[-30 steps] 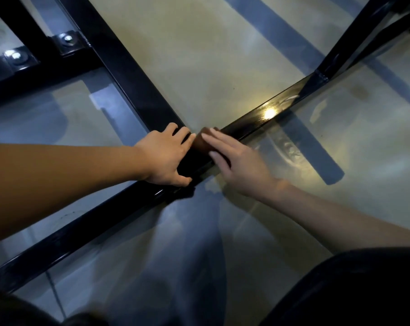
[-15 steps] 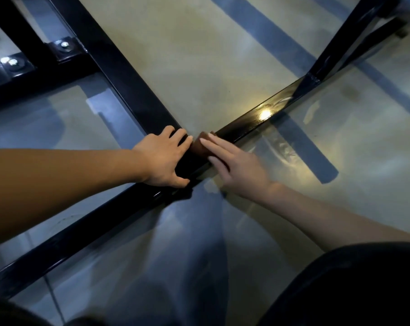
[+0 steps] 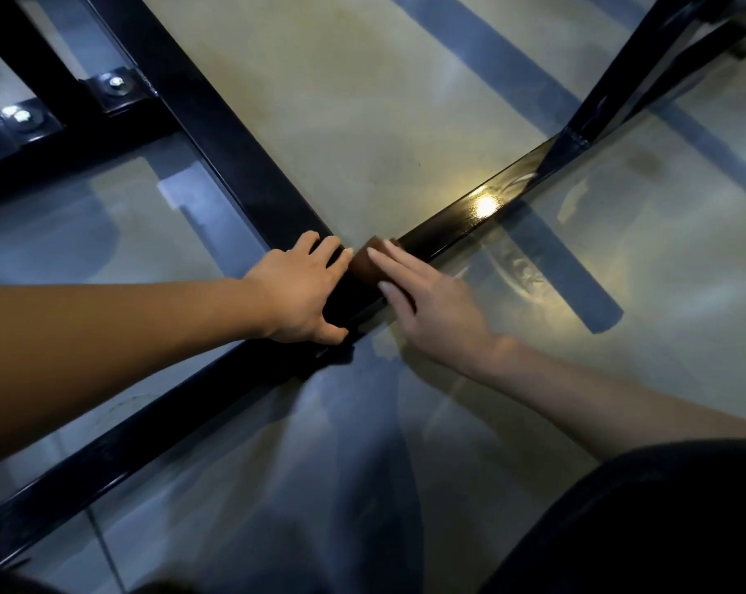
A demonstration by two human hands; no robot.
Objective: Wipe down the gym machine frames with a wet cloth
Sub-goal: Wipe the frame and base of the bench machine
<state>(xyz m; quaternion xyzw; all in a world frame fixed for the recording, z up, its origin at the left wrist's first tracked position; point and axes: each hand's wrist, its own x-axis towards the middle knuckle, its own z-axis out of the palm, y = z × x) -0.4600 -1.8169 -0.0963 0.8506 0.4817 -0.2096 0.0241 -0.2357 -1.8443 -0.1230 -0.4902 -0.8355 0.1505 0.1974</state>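
A black metal frame bar [image 3: 461,220] of the gym machine runs low across the floor from lower left to upper right, glossy with a light glint. A second black bar [image 3: 217,135] meets it at a joint. A small brown cloth [image 3: 364,263] lies on the bar at that joint. My right hand [image 3: 426,306] presses flat on the cloth with straight fingers. My left hand [image 3: 304,293] rests on the bar right beside it, fingers over the top and thumb on the near side.
Bolted black brackets [image 3: 114,90] and another crossbar sit at the upper left. An angled black strut [image 3: 619,92] rises at the upper right. The pale glossy floor [image 3: 362,100] shows shadows and wet streaks. My dark-clothed knee [image 3: 645,525] fills the lower right.
Both hands and the cloth stay at the joint; my right hand has shifted only slightly along the bar. The view has drifted a little.
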